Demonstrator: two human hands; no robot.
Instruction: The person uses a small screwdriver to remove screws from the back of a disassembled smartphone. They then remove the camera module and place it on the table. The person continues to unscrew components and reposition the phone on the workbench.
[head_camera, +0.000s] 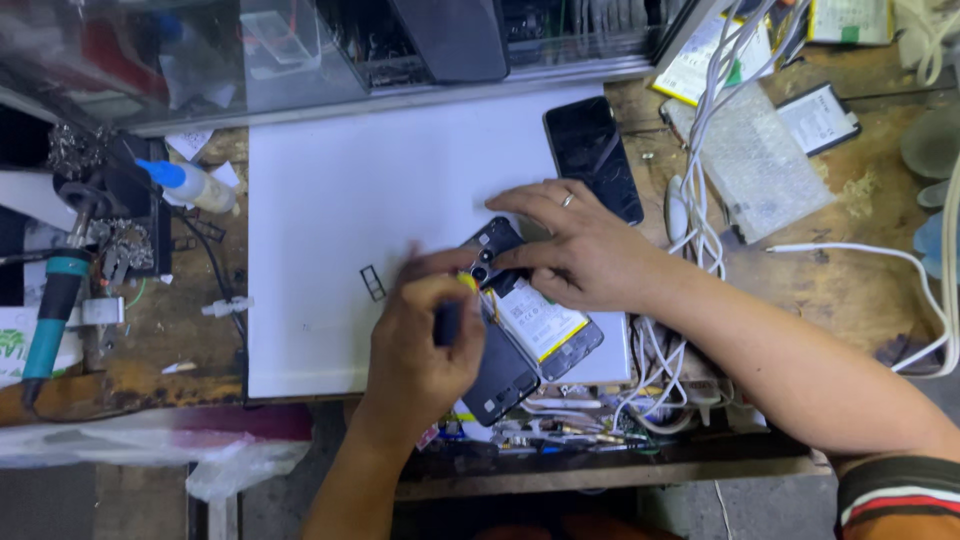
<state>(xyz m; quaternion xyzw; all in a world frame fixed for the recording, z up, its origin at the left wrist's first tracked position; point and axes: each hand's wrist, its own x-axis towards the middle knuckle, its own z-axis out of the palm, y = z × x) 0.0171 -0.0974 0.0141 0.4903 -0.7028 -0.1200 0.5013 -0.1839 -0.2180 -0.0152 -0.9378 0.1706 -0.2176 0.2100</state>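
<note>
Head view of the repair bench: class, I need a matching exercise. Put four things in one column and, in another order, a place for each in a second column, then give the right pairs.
Things:
1. opened phone
2. soldering iron
3. small black tray frame
4. black phone, screen dark

Places:
A. on the white mat, far edge, above the right hand
B. far left of the bench
C. under both hands
D. on the white mat, beside the left hand

Pairs: 1-C, 2-B, 3-D, 4-A
</note>
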